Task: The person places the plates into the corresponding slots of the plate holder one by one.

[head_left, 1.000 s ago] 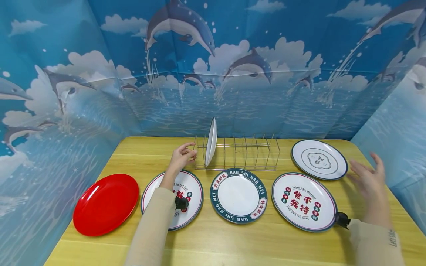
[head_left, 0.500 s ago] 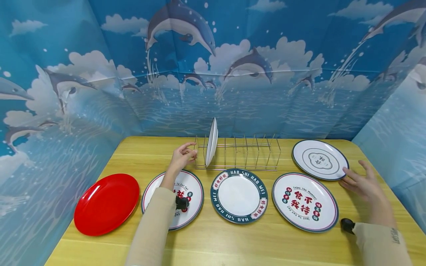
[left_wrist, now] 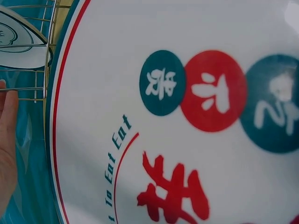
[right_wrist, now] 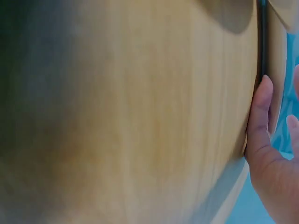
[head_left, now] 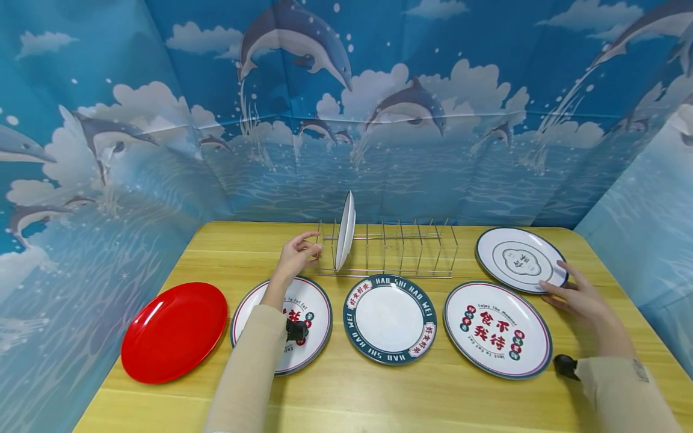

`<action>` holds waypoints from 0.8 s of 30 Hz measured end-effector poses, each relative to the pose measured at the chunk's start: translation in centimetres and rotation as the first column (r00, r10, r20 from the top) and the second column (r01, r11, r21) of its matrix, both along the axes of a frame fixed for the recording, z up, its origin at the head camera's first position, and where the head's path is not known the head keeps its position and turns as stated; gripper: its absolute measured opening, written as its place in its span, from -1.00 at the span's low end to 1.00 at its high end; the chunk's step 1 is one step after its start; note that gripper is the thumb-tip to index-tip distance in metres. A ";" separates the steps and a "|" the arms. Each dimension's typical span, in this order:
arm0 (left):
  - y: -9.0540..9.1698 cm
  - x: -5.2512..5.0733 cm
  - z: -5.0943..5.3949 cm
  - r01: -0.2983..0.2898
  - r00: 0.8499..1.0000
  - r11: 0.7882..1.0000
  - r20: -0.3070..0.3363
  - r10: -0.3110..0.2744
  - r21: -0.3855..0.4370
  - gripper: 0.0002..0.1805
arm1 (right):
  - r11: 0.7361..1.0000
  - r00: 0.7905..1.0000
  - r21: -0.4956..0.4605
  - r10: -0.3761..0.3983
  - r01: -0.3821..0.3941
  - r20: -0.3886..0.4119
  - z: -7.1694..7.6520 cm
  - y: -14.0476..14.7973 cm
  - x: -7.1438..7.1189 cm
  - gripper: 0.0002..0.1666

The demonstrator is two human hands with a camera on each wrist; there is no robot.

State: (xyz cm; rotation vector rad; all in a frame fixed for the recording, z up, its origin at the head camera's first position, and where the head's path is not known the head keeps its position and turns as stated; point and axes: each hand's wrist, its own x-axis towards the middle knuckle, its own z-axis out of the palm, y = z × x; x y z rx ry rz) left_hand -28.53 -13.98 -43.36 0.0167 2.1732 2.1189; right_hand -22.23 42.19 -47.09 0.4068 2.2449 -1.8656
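Observation:
My left hand (head_left: 295, 257) is at the left end of the wire dish rack (head_left: 401, 238), fingers bent against its end wire. In the left wrist view, fingertips (left_wrist: 8, 105) meet that wire. One white plate (head_left: 345, 231) stands on edge in the rack, near its left end. At the right, my right hand (head_left: 582, 300) grips the near right rim of a white plate (head_left: 521, 260) with a dark edge and a grey central emblem. This plate lies on the table. The right wrist view shows a finger (right_wrist: 260, 105) against the plate's dark rim; part of the grip is hidden.
Along the front lie a red plate (head_left: 174, 332), a white plate with red characters (head_left: 317, 328) under my left forearm, a green-rimmed plate (head_left: 390, 319) and another red-lettered plate (head_left: 498, 361). A dolphin-print curtain (head_left: 411, 168) hangs behind the wooden table (head_left: 390, 397).
My right hand has come leftward and down from beside the emblem plate onto its near right rim. The left hand stays at the rack's end.

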 end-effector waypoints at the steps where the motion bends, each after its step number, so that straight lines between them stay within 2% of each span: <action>1: 0.0 0.0 0.0 -0.001 1.000 1.000 -0.002 0.001 0.000 -0.53 | 1.000 1.000 0.019 -0.004 0.004 -0.003 -0.1 0.0 -0.1 0.30; 6: 0.0 0.2 0.1 0.002 1.000 1.000 -0.004 -0.002 0.012 -0.54 | 0.984 1.000 0.177 -0.003 0.003 0.003 -0.3 -0.3 -0.5 0.40; 9: 0.0 0.2 0.1 0.008 1.000 1.000 -0.005 -0.008 0.012 -0.53 | 0.973 1.000 0.232 -0.003 -0.003 0.027 -0.1 -0.4 -0.6 0.42; 13: 0.0 0.1 0.0 0.014 1.000 1.000 -0.004 -0.013 0.021 -0.52 | 0.977 0.998 0.212 -0.032 0.018 0.061 0.2 -0.6 -0.7 0.37; 18: 0.0 0.1 0.0 0.008 1.000 1.000 0.001 -0.008 0.023 -0.53 | 0.982 0.997 0.182 -0.053 0.042 0.060 0.2 -0.6 -0.7 0.26; 22: 0.0 0.1 0.1 0.002 1.000 1.000 0.004 -0.002 0.016 -0.53 | 0.995 0.997 0.087 -0.060 0.055 0.056 0.2 -0.2 -0.4 0.17; 24: 0.0 0.1 0.1 0.000 1.000 1.000 0.008 -0.001 0.018 -0.53 | 0.997 0.996 -0.014 -0.071 0.072 0.061 0.3 0.1 -0.3 0.21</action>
